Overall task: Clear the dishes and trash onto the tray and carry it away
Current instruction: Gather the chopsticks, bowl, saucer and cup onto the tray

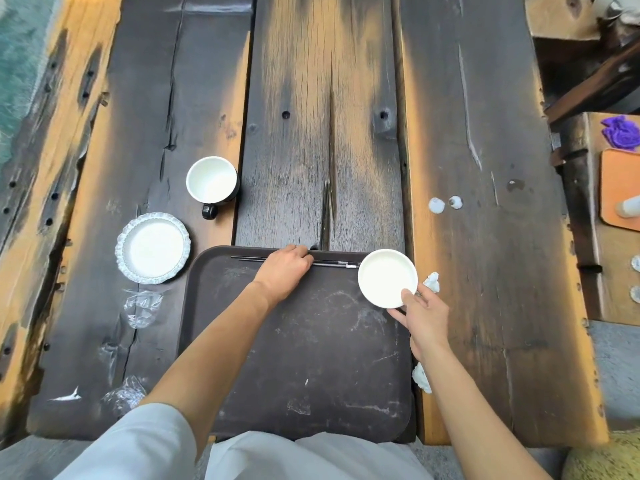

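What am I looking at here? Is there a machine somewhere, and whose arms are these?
No machine: a person wears a camera on the head, looking down at their own arms. The left hand rests on black chopsticks at the far edge of a dark brown tray, which sits on a wooden plank table. The right hand holds a small white dish over the tray's corner. Off the tray, to the left, sit a black mug with a white inside, a frilled plate and clear plastic wrappers. Crumpled white tissues lie to the right.
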`<action>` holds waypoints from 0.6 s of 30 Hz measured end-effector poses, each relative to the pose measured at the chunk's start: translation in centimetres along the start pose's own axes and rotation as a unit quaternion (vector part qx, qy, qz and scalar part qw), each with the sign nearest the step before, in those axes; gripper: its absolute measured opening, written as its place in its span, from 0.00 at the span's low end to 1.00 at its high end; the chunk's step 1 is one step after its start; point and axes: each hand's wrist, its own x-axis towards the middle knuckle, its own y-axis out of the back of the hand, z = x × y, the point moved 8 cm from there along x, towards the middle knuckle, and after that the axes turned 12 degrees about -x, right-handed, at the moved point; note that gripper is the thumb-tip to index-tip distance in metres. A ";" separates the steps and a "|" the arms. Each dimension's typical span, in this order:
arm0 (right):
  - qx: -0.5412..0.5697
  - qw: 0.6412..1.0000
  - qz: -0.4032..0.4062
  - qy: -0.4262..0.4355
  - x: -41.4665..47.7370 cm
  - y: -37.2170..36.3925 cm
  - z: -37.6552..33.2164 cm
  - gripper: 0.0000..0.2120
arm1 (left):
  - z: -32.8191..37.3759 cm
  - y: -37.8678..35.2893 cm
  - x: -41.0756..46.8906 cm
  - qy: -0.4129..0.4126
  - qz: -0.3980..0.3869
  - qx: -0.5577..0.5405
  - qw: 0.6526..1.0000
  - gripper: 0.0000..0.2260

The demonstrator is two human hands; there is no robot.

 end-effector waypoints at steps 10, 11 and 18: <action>-0.067 0.996 0.025 0.044 0.8 0.5 -0.6 0.18 | -0.1 -0.1 -0.2 0.014 0.003 -0.021 1.000 0.09; -0.065 0.997 0.024 0.046 1.0 0.6 -0.6 0.18 | -0.1 -0.1 -0.3 0.014 0.004 -0.024 1.000 0.09; -0.072 0.996 0.028 0.047 1.6 0.8 -0.3 0.19 | 0.0 -0.2 -0.4 0.011 0.011 -0.029 0.999 0.11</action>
